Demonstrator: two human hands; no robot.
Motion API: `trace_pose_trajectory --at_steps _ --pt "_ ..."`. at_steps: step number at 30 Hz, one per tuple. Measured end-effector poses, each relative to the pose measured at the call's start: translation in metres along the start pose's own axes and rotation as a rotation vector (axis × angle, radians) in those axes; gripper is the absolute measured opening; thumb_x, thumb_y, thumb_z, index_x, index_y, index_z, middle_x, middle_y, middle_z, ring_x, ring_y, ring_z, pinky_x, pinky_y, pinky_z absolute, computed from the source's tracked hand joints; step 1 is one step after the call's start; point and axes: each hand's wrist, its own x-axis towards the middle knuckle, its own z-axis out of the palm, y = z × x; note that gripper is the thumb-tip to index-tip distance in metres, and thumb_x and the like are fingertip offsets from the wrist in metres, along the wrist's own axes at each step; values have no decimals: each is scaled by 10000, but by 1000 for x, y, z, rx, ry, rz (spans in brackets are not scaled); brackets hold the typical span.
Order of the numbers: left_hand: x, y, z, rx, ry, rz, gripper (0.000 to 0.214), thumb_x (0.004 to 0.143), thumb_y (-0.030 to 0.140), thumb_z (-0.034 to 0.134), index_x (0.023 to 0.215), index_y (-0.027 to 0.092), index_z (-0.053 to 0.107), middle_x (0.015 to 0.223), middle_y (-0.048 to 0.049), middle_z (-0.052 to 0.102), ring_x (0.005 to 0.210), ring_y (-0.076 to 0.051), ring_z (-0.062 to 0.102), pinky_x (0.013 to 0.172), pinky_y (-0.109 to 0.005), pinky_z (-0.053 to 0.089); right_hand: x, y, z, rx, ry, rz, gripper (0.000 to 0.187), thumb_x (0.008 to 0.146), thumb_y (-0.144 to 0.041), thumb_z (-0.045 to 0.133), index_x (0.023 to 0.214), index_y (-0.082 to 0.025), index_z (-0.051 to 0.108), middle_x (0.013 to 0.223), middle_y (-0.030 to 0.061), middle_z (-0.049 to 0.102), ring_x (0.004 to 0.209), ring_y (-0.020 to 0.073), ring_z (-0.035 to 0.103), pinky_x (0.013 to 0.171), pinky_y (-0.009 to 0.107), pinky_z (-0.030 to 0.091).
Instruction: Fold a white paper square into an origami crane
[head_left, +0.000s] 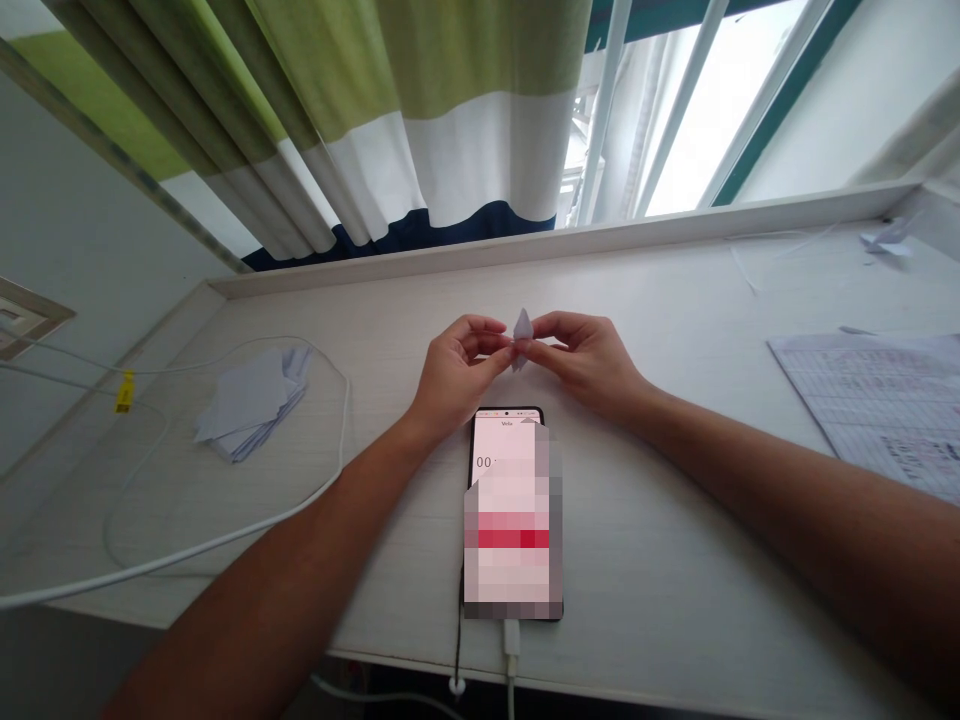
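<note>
A small folded piece of white paper [523, 325] with a pointed top is held up between my two hands, just beyond the phone. My left hand [463, 362] pinches its left side between thumb and fingers. From the right, my right hand [589, 350] grips it with thumb and forefinger. Fingertips cover part of its lower half, so its full shape is hidden. Below the hands a phone [507, 440] lies face up, its screen lit and partly blurred, with a white cable plug [511, 637] in its lower end.
A stack of white paper pieces [251, 400] lies at the left, ringed by a white cable [346, 400] with a yellow tag [124, 391]. Written sheets [877, 395] lie at the right. Crumpled paper [889, 237] sits in the far right corner. A curtain [480, 110] hangs behind the desk.
</note>
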Motion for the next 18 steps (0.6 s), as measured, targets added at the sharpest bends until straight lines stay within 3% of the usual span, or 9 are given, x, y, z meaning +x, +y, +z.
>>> trace_pose_trajectory --at_steps 6,18 --pt "0 -4 -2 26 -75 0 300 746 336 878 920 172 697 847 -29 719 803 -148 694 751 -282 567 1 -1 -1 -16 1 27 370 748 -534 848 844 -185 772 881 60 774 817 214 696 793 356 570" --pt "-1 0 0 16 -83 62 240 762 312 863 898 191 707 792 -9 708 734 -131 670 704 -269 545 -1 -4 -2 15 6 38 390 730 -544 859 836 -179 776 855 59 765 786 205 686 763 356 560"
